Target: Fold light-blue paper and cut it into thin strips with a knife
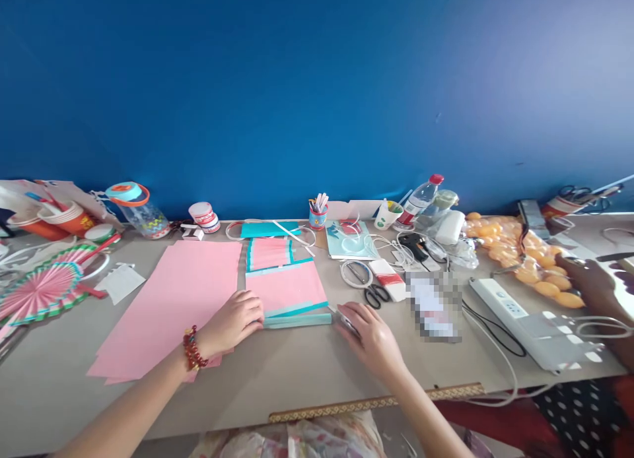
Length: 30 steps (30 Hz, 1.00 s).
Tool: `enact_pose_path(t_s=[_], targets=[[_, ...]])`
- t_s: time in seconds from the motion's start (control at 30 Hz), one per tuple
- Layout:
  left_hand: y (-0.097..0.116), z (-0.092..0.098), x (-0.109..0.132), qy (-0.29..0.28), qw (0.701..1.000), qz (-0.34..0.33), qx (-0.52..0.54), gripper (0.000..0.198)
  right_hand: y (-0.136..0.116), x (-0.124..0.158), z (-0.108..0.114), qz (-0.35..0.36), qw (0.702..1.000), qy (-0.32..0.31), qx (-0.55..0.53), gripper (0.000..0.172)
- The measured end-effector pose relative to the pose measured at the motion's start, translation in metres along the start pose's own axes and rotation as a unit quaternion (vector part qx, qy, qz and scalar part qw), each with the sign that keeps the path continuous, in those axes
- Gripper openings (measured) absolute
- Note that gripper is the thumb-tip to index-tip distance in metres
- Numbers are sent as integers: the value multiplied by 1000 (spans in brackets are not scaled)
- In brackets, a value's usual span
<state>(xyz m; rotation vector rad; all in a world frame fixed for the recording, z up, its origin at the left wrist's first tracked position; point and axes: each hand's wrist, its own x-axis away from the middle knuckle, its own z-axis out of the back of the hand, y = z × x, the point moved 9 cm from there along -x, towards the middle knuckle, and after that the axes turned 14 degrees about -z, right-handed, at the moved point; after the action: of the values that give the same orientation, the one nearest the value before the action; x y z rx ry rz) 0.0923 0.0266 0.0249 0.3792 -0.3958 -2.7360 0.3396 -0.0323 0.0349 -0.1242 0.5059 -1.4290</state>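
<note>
My left hand (232, 323), with a red bead bracelet at the wrist, rests with curled fingers on the left end of a folded pink and teal paper strip (292, 298). My right hand (369, 336) lies at the strip's right end, fingers closed over a small grey object I cannot make out. A second pleated pink and teal piece (270, 253) lies just behind. Large pink paper sheets (173, 299) lie under my left wrist.
Black scissors (377, 293), a tape ring (356, 273), a glue gun (413, 243), a white power strip (525, 319) with cables, a bag of orange balls (525, 260), a paper fan (42, 290), cups and bottles crowd the table. Another person's hand (592, 283) is at right.
</note>
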Motion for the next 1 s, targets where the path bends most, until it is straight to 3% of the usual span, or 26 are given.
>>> enact_pose_path(t_s=[0.17, 0.3, 0.43, 0.6, 0.7, 0.87, 1.0], targets=[[3, 17, -13, 19, 999, -26, -3, 22, -29, -19, -20, 59, 997, -38, -34, 37], [6, 15, -18, -15, 999, -20, 27, 21, -37, -27, -33, 74, 994, -82, -18, 26], [7, 15, -14, -35, 997, 16, 66, 18, -43, -27, -36, 101, 988, -118, -15, 24], [4, 22, -8, 5, 994, 83, 74, 16, -51, -34, -27, 111, 988, -98, -52, 29], [10, 11, -5, -4, 994, 89, 60, 7, -53, -36, -27, 113, 987, -95, -68, 23], [17, -14, 6, -11, 992, 123, 38, 19, -50, -26, -39, 113, 981, -148, -64, 11], [23, -21, 8, 7, 993, 114, 35, 24, -50, -17, -39, 125, 979, -158, -15, 12]])
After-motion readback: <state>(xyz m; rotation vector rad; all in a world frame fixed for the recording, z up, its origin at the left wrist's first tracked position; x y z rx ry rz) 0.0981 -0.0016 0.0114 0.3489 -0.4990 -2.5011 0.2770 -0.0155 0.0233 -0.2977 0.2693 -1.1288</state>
